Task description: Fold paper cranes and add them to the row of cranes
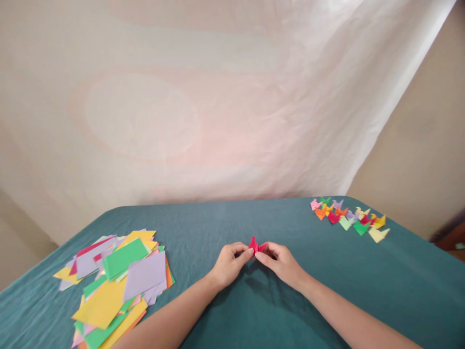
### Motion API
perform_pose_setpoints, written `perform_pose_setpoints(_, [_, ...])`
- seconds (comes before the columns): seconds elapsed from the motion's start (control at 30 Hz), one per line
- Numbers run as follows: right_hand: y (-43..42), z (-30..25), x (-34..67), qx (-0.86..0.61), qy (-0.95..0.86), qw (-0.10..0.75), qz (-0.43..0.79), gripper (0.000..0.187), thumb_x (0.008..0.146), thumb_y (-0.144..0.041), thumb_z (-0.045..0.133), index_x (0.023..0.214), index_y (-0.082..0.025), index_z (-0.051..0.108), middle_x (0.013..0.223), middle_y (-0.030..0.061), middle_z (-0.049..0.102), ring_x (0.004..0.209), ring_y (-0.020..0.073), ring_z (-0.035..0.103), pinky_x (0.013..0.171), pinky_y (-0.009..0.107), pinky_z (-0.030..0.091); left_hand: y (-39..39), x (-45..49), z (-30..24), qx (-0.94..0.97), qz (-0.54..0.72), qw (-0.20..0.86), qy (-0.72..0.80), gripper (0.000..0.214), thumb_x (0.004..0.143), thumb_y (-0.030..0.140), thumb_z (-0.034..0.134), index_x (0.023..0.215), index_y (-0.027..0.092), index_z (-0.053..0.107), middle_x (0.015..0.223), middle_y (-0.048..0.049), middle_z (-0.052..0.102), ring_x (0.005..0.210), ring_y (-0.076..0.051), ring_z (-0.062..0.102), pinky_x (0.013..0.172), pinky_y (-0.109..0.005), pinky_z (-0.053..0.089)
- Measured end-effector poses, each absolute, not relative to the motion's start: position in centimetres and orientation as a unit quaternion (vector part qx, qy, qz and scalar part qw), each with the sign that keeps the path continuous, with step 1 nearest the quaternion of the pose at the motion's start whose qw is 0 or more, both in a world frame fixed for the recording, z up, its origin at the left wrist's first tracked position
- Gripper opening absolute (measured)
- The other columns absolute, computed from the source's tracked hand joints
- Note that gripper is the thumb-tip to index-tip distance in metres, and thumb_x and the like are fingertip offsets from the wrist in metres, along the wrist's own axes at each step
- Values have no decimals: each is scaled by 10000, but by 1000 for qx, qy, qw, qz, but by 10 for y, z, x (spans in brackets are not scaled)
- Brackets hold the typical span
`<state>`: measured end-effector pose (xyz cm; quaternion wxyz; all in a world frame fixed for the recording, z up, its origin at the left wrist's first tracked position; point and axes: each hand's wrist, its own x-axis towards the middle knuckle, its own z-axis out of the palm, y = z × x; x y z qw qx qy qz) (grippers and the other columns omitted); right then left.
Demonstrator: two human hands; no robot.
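A small red origami crane (256, 247) is held just above the table, between the fingertips of both hands. My left hand (229, 264) pinches its left side with thumb and forefinger. On its other side, my right hand (281, 263) grips it between thumb and fingers. One narrow red point rises at the top left of the crane, and part of its body is hidden by my thumbs.
A loose heap of coloured paper sheets (144, 276) covers the left of the dark green tablecloth (312, 310). Several folded paper cranes (361, 228) stand in rows at the far right. Behind the table hangs a pale cloth (232, 111).
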<state>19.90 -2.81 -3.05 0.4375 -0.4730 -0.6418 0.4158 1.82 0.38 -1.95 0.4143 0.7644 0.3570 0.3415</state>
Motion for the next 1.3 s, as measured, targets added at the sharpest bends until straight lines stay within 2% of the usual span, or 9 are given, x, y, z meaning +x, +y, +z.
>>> perform_pose_setpoints(0.2, [-27, -36, 200, -485, -643, 443, 394, 260, 814, -397, 560, 724, -163, 629, 623, -3, 566, 561, 113, 466, 547, 228, 363, 3, 18, -19, 766, 324, 436, 343, 383, 885, 402, 443, 760, 125, 675, 751, -36, 632, 725, -147, 561, 704, -224, 406])
perform_pose_setpoints(0.47, [-27, -35, 201, -477, -640, 441, 410, 280, 819, -419, 548, 772, -156, 635, 670, 12, 601, 596, 123, 503, 577, 233, 391, 4, 17, -17, 777, 309, 433, 336, 380, 889, 407, 427, 792, 130, 668, 790, -41, 655, 770, -160, 582, 746, -236, 423])
perform_pose_setpoints(0.73, [-29, -35, 200, -474, -647, 445, 398, 322, 819, -467, 526, 711, -166, 563, 656, 4, 564, 612, 132, 505, 583, 243, 399, 3, 18, -16, 781, 326, 406, 346, 342, 885, 390, 441, 795, 142, 660, 779, -32, 636, 749, -150, 562, 722, -234, 417])
perform_pose_setpoints(1.03, [-31, -32, 200, -475, -671, 436, 367, 268, 842, -386, 509, 683, -171, 527, 610, -26, 491, 568, 112, 431, 557, 233, 354, 3, 19, -18, 779, 318, 407, 355, 323, 860, 401, 481, 763, 137, 640, 734, -10, 603, 699, -130, 519, 666, -216, 389])
perform_pose_setpoints(1.3, [-35, -29, 196, -479, -701, 421, 319, 255, 844, -365, 500, 665, -185, 489, 627, -16, 499, 592, 123, 441, 582, 241, 368, 4, 21, -20, 771, 332, 402, 366, 291, 857, 374, 492, 745, 135, 614, 720, -15, 593, 701, -134, 514, 667, -219, 405])
